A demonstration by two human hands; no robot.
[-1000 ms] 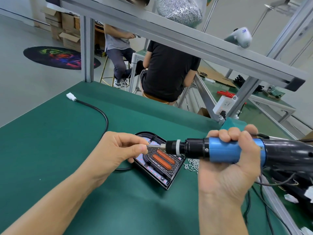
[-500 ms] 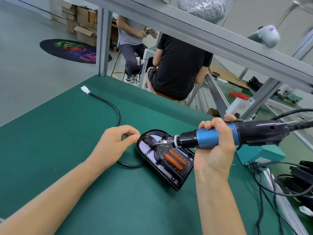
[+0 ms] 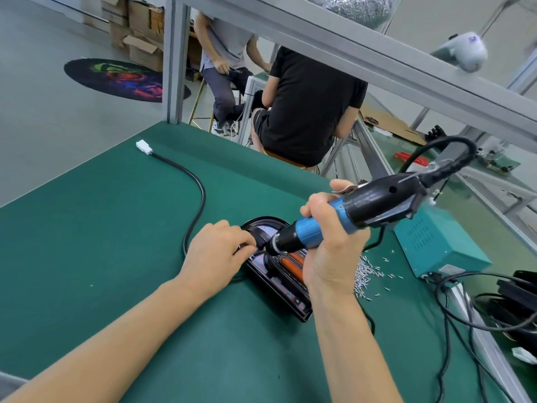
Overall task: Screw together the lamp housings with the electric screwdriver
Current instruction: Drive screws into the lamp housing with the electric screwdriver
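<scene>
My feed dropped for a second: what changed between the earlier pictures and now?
The right hand tipped the screwdriver from near level, nose down onto the lamp housing. The left hand let go of the bit tip, where it seemed to pinch a screw, and now rests on the housing's rounded end. Unchanged: right hand's grip, housing flat on the mat, loose screws beside it.
</scene>
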